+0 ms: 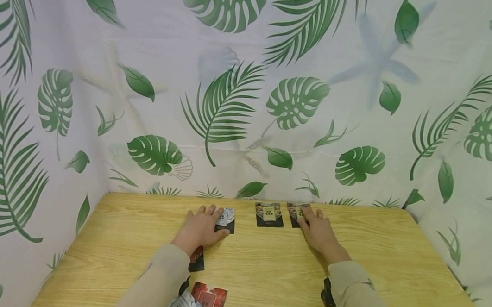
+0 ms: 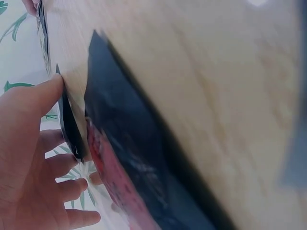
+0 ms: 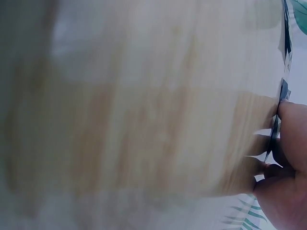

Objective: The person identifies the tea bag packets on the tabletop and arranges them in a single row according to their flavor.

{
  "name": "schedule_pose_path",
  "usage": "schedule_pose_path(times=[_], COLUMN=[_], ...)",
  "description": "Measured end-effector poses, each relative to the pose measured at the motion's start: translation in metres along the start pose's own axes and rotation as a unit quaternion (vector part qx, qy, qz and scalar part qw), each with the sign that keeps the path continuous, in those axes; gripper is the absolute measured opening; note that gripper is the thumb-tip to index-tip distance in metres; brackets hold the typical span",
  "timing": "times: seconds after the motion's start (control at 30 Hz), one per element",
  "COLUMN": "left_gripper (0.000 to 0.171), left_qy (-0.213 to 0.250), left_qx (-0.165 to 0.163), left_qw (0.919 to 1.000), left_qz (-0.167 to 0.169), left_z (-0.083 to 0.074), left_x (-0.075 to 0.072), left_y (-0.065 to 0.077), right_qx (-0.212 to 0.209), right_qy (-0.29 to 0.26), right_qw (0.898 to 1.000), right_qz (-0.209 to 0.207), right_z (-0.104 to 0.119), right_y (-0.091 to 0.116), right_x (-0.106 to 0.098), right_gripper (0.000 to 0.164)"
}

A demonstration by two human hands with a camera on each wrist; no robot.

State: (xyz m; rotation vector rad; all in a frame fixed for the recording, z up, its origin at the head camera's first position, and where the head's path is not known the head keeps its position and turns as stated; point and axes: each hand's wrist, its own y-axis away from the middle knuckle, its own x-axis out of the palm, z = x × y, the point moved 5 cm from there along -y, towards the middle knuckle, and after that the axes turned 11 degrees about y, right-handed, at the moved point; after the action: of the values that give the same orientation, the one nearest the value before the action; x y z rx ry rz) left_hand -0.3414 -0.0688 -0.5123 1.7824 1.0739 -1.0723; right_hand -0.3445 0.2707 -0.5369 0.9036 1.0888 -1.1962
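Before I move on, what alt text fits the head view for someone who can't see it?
The left hand touches a white packet and the right hand a dark packet on a wooden table. Another dark packet lies between them; lower in view are red packets and another white one.

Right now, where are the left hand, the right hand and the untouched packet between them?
Left hand [image 1: 201, 228]: head view, back of the hand.
Right hand [image 1: 320, 233]: head view, back of the hand.
Untouched packet [image 1: 269, 213]: head view, its pale label.
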Motion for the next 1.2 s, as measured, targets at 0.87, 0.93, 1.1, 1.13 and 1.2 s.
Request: schedule_pose_path(times=[0.87, 0.93, 1.1, 1.13, 1.2], left_gripper=[0.079, 0.078, 0.079, 0.079, 0.079], left_qy=[0.034, 0.038, 0.039, 0.038, 0.039], left_qx=[-0.002, -0.003, -0.006, -0.006, -0.006], left_qw=[0.9994, 0.9993, 0.9992, 0.9992, 0.9992], left_qz=[0.002, 0.005, 0.003, 0.002, 0.000], left_z=[-0.017, -0.019, -0.020, -0.020, -0.021], left_x=[0.000, 0.000, 0.003, 0.004, 0.005], left_y=[-0.016, -0.017, -0.022, -0.023, -0.025], right_qx=[0.004, 0.003, 0.005, 0.006, 0.007], right_qy=[-0.006, -0.007, -0.008, -0.008, -0.009], right_qw=[1.000, 1.000, 1.000, 1.000, 1.000], right_qz=[0.004, 0.003, 0.005, 0.005, 0.007], right_z=[0.001, 0.000, 0.001, 0.002, 0.003], right_y=[0.002, 0.002, 0.003, 0.003, 0.002], right_x=[-0.004, -0.003, -0.004, -0.004, -0.005], right_gripper=[0.056, 0.056, 0.056, 0.056, 0.056])
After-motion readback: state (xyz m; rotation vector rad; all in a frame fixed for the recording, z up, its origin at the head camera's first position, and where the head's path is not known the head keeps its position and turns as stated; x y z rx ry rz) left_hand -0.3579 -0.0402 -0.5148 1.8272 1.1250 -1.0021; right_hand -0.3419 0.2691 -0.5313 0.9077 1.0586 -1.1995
